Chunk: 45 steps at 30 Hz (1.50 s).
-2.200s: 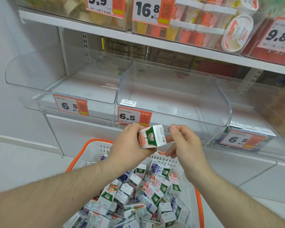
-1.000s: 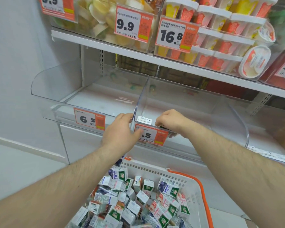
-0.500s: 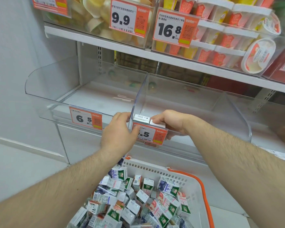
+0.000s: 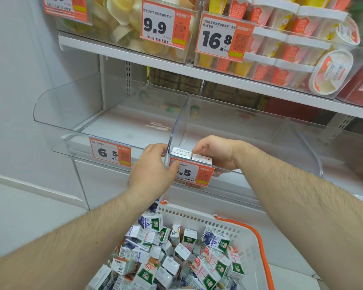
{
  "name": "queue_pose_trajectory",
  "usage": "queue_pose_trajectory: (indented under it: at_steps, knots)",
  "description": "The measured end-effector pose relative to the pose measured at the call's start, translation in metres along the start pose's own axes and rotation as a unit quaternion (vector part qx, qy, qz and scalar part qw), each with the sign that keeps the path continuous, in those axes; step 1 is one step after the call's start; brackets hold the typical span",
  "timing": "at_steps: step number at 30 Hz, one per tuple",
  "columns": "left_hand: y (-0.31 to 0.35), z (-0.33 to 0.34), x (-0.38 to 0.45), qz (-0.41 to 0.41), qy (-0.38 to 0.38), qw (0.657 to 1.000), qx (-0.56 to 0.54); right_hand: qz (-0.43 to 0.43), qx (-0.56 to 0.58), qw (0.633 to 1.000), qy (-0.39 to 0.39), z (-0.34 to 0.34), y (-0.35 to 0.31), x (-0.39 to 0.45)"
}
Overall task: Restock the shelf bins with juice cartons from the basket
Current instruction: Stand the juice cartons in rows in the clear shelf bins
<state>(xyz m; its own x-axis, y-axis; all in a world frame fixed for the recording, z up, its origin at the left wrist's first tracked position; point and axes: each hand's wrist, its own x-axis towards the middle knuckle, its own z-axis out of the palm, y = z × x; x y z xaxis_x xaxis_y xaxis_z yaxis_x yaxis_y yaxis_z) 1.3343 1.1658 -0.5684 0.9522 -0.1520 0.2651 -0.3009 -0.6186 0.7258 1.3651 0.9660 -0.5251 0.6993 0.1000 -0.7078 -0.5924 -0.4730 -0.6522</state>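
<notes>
Juice cartons: two stand side by side at the near left corner of the middle bin [image 4: 249, 130], just behind its price tag [image 4: 192, 171]. The left carton [image 4: 180, 152] sits against the clear divider [image 4: 176, 124]; the right carton [image 4: 201, 158] touches it. The remaining stock lies heaped in the basket [image 4: 258, 243] below, near me.

Going left to right:

1. Left bin [image 4: 76, 114]: no carton visible inside.
2. Left hand [image 4: 153, 170]: it rests on the near edge where the two bins meet, thumb across the tag. The fingers curl over the rim; it has hold of no carton that I can see.
3. Right hand [image 4: 216, 152]: it reaches inside the middle bin, fingers bent round the right carton, which they pinch at its right side and far face. How firm the hold is, I cannot tell.

Step in hand, as I judge it: seating the second carton square against the first.

Next move, as I judge it: let go of the carton without tipping it, lift the hand over the bin's front wall, and go down to the basket for another carton. The row probably builds rightward along the front.
</notes>
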Motion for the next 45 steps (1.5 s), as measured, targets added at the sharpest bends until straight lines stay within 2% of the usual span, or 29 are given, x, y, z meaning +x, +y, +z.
queue_pose_trajectory:
  at_steps: [3, 5, 6, 8, 10, 11, 12, 14, 18, 22, 25, 27, 29, 32, 35, 37, 39, 42, 45]
  knots:
    - [0.002, -0.004, -0.003, 0.005, 0.023, 0.999, -0.039, -0.002, -0.024, 1.0, -0.003, 0.0, 0.0, -0.002]
    - [0.006, -0.007, -0.005, 0.025, 0.058, 0.995, -0.075, 0.008, -0.06, 0.998, 0.025, 0.0, 0.0, -0.006]
    - [0.008, -0.008, -0.006, 0.032, 0.074, 0.992, -0.097, 0.008, -0.093, 0.993, 0.074, 0.002, -0.002, -0.01]
    - [0.016, -0.009, -0.006, 0.024, 0.094, 0.982, -0.164, -0.038, -0.154, 0.958, 0.237, 0.008, -0.005, -0.022]
    - [0.028, -0.009, -0.006, 0.005, 0.088, 0.967, -0.238, -0.157, -0.154, 0.881, 0.418, 0.012, -0.004, -0.04]
    - [0.034, -0.009, -0.006, 0.001, 0.079, 0.961, -0.266, -0.22, -0.128, 0.846, 0.468, 0.015, 0.0, -0.053]
    - [0.04, -0.007, -0.006, 0.0, 0.066, 0.956, -0.287, -0.27, -0.099, 0.83, 0.478, 0.022, 0.005, -0.068]
    - [0.052, -0.002, -0.009, -0.009, 0.036, 0.947, -0.32, -0.319, -0.076, 0.839, 0.434, 0.04, 0.025, -0.095]
    - [0.071, 0.02, -0.023, -0.057, 0.001, 0.932, -0.358, -0.278, -0.124, 0.893, 0.331, 0.067, 0.069, -0.121]
    - [0.101, 0.043, -0.043, -0.081, -0.02, 0.916, -0.392, -0.212, -0.117, 0.928, 0.282, 0.071, 0.094, -0.124]
    - [0.129, 0.053, -0.053, -0.063, -0.031, 0.908, -0.413, -0.252, -0.091, 0.912, 0.31, 0.06, 0.112, -0.131]
    - [0.14, 0.057, -0.058, -0.039, -0.065, 0.885, -0.46, -0.278, -0.039, 0.903, 0.325, 0.047, 0.128, -0.141]
    - [0.14, 0.061, -0.06, 0.018, -0.111, 0.871, -0.478, -0.303, 0.001, 0.889, 0.343, 0.035, 0.143, -0.155]
    - [0.132, 0.076, -0.066, 0.121, -0.174, 0.885, -0.415, -0.32, 0.01, 0.866, 0.384, 0.017, 0.165, -0.172]
    - [0.139, 0.096, -0.076, 0.192, -0.238, 0.918, -0.251, -0.342, 0.065, 0.861, 0.372, 0.001, 0.182, -0.183]
    - [0.153, 0.108, -0.08, 0.206, -0.232, 0.931, -0.192, -0.352, 0.093, 0.854, 0.372, -0.007, 0.19, -0.187]
    - [0.168, 0.119, -0.08, 0.189, -0.207, 0.94, -0.196, -0.357, 0.109, 0.845, 0.382, -0.014, 0.194, -0.191]
    - [0.186, 0.131, -0.075, 0.165, -0.165, 0.953, -0.194, -0.353, 0.085, 0.816, 0.45, -0.025, 0.197, -0.194]
    - [0.197, 0.139, -0.069, 0.169, -0.137, 0.966, -0.141, -0.341, 0.089, 0.782, 0.514, -0.031, 0.199, -0.196]
